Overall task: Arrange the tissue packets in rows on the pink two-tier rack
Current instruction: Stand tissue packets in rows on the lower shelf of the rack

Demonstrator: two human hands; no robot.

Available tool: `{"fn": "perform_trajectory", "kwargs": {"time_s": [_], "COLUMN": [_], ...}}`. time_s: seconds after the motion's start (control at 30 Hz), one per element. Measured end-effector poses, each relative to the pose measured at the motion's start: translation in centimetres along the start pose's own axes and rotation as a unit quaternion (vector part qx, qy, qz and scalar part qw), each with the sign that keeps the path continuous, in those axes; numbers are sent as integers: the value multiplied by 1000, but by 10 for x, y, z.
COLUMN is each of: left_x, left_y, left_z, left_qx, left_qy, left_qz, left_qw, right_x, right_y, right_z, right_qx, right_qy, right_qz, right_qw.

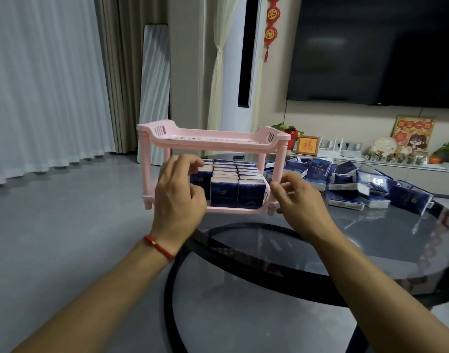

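Standing at the left edge of the dark glass surface (371, 240), the pink rack (213, 138) is filled with upright blue tissue packets (237, 193) in rows on its lower tier. The left hand (180, 197) is held at the left row, fingers curled around a packet. The right hand (298, 200) is pinched on the rack's right near corner. Loose packets (366, 184) are heaped to the right.

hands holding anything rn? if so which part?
Left hand fingers curl onto packets at the lower tier's left side. Right hand is at the pink rack's front right post; a firm grip cannot be told.
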State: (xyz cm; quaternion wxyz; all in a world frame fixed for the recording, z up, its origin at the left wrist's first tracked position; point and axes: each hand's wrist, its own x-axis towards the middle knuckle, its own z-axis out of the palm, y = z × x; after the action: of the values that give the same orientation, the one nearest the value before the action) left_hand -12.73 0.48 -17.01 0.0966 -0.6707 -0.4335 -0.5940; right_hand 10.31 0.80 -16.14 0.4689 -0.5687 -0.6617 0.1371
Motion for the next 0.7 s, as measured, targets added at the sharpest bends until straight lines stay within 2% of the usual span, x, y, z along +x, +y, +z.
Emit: {"fn": "perform_trajectory", "kwargs": {"time_s": [0.07, 0.17, 0.27, 0.33, 0.4, 0.47, 0.53, 0.7], "left_x": [-3, -9, -15, -20, -23, -24, -25, -25], "left_y": [20, 52, 64, 62, 59, 57, 56, 54], "left_z": [6, 25, 45, 53, 56, 57, 58, 58], "left_qx": [-36, -79, -107, -107, -87, -64, -57, -68], "left_qy": [21, -74, -212, -262, -297, -318, -326, -340], "left_qz": [71, 122, 114, 113, 117, 125, 130, 114], "left_qw": [997, 987, 965, 952, 944, 937, 935, 931], "right_x": [-1, 6, 26, 37, 44, 48, 52, 53], "right_y": [3, 14, 35, 54, 78, 97, 107, 108], "right_z": [-4, -21, -49, -67, -81, -88, -88, -90], "right_qx": [23, 13, -161, -326, -431, -452, -434, -413], "right_qy": [12, 88, 86, 58, 56, 42, 33, 96], "right_qz": [22, 68, 101, 116, 113, 96, 97, 69], "right_qw": [999, 994, 978, 936, 893, 886, 895, 903]}}
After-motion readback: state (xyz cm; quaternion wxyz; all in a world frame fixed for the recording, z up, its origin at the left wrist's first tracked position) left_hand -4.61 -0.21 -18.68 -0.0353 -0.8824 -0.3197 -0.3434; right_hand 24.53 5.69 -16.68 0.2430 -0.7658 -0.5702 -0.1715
